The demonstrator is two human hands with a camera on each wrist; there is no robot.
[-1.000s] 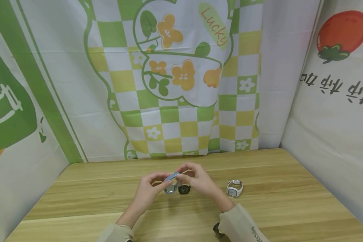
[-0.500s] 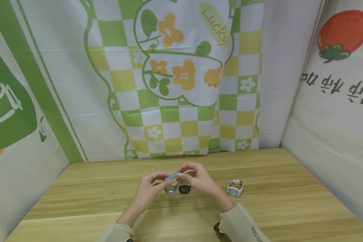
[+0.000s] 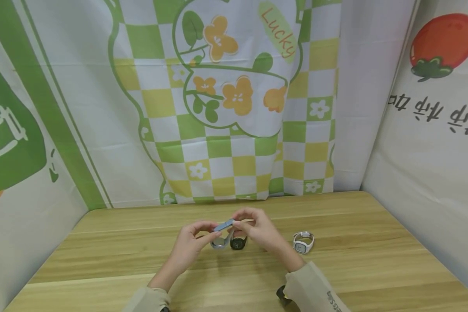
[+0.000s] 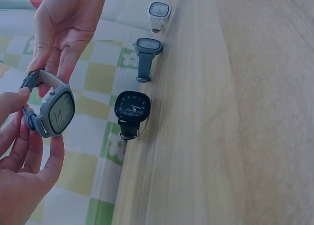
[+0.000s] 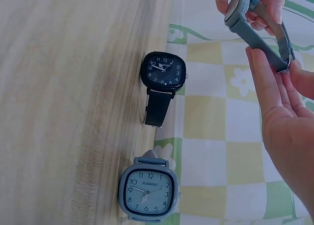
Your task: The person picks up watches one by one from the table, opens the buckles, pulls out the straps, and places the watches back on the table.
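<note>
My two hands hold a blue-grey wristwatch (image 4: 60, 113) above the table, its strap bent into a loop. My left hand (image 3: 190, 248) grips it from the left, with fingers and thumb at the strap beside the case. On the other side, my right hand (image 3: 260, 232) pinches the strap between thumb and fingers near the buckle (image 5: 287, 64). The watch face points away from me, toward the table side in the left wrist view. Just beyond the held watch, a black square-faced wristwatch (image 3: 238, 243) stands on the table.
A white wristwatch (image 3: 301, 247) stands on the wooden table (image 3: 358, 268) to the right. Between it and the black one is another blue-grey wristwatch (image 4: 148, 45), hidden by my right hand in the head view. Patterned cloth (image 3: 226, 164) hangs behind the table.
My right hand has shifted slightly right with its part of the strap, and the top of the strap loop looks a little longer. The left hand and the standing watches have hardly moved.
</note>
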